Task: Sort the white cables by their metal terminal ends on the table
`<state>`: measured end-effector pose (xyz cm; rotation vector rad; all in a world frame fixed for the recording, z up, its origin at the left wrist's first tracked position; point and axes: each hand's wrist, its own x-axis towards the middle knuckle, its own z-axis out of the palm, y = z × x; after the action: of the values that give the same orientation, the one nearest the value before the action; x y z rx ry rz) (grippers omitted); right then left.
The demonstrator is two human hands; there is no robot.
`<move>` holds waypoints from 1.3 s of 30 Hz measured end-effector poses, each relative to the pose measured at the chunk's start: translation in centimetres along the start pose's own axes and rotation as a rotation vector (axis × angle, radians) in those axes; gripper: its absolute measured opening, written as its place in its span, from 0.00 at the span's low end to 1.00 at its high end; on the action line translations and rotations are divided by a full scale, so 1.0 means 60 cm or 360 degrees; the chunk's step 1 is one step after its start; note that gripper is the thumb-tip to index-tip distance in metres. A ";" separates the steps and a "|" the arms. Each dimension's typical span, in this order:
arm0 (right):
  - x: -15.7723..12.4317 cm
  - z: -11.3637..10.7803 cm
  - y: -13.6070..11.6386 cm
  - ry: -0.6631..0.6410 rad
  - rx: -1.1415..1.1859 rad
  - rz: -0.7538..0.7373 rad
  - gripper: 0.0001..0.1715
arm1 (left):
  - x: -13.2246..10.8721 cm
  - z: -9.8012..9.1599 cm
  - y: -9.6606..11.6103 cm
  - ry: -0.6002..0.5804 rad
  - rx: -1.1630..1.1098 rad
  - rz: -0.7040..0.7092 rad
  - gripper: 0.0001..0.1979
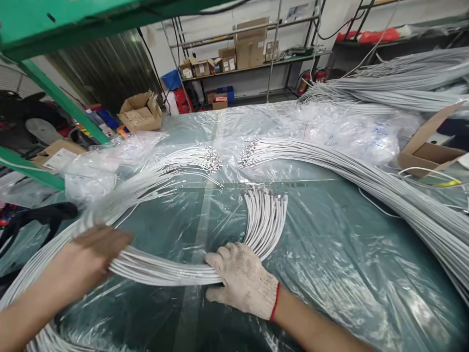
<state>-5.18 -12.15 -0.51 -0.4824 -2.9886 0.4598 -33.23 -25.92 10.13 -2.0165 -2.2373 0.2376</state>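
A curved bundle of white cables [172, 268] lies on the plastic-covered table [330, 254], its ends fanned upward near the middle. My right hand [244, 281], in a white knit glove with a red cuff, is closed around this bundle. My bare left hand [91, 254] rests on the same bundle further left, fingers curled over it and blurred by motion. A loose spread of white cables [176, 166] with metal tips lies beyond the hands.
A thick run of white cables [366, 176] arcs across the table's right side. An open cardboard box [428, 146] sits at the right edge, clear plastic bags [95, 166] at the left. Green frame beams [58, 98] and shelves with boxes [249, 44] stand behind.
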 end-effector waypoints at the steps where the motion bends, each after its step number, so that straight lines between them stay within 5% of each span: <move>1: 0.001 -0.003 0.006 0.0042 -0.0006 0.0038 0.29 | -0.003 -0.012 -0.011 0.0192 0.0045 0.0013 0.23; 3: 0.002 -0.007 0.018 0.0071 -0.0050 0.0119 0.29 | -0.008 -0.022 -0.024 0.0430 0.0154 0.0020 0.26; 5: 0.004 -0.006 0.030 0.0051 -0.0127 0.0174 0.28 | -0.005 -0.004 -0.028 0.0404 0.0226 -0.0019 0.27; 11: 0.007 0.004 0.037 -0.0017 -0.0223 0.0150 0.29 | 0.018 0.121 -0.017 -0.0369 0.0284 -0.0106 0.30; 14: -0.004 -0.014 0.036 -0.0034 -0.0085 0.0167 0.36 | 0.014 0.123 0.003 -0.0519 0.0153 -0.0106 0.33; 18: -0.025 -0.051 0.049 -0.0031 0.0373 0.0194 0.30 | 0.028 0.066 0.089 -0.0740 -0.0534 0.0132 0.33; 20: -0.034 -0.068 0.058 -0.0016 0.0683 0.0217 0.22 | 0.051 0.052 0.157 -0.0707 -0.0879 0.0290 0.23; 23: -0.051 -0.092 0.073 -0.0065 0.1193 0.0255 0.21 | 0.087 0.067 0.258 -0.0538 -0.1112 0.0514 0.16; 26: -0.080 -0.113 0.101 -0.0134 0.1566 0.0446 0.20 | 0.111 0.102 0.320 -0.0297 -0.1066 0.0611 0.12; 28: -0.104 -0.118 0.133 0.0079 0.1677 0.0702 0.22 | 0.118 0.119 0.331 -0.0213 -0.1054 0.0634 0.09; 32: -0.141 -0.110 0.208 0.1134 0.1729 0.1414 0.28 | 0.122 0.134 0.318 -0.0141 -0.1180 0.0664 0.10; 33: -0.146 -0.107 0.222 0.1265 0.1690 0.1591 0.27 | 0.121 0.136 0.315 -0.0114 -0.1178 0.0668 0.11; 36: -0.154 -0.100 0.249 0.1351 0.1615 0.1933 0.24 | 0.114 0.143 0.318 0.0017 -0.1045 0.0712 0.14; 39: -0.153 -0.091 0.266 0.1367 0.1562 0.1989 0.23 | 0.110 0.152 0.327 0.0113 -0.0934 0.0758 0.15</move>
<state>8.90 0.92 -0.45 -1.7062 -1.1251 1.2082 -16.56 -17.72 -2.79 -2.7766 -1.8914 -0.5069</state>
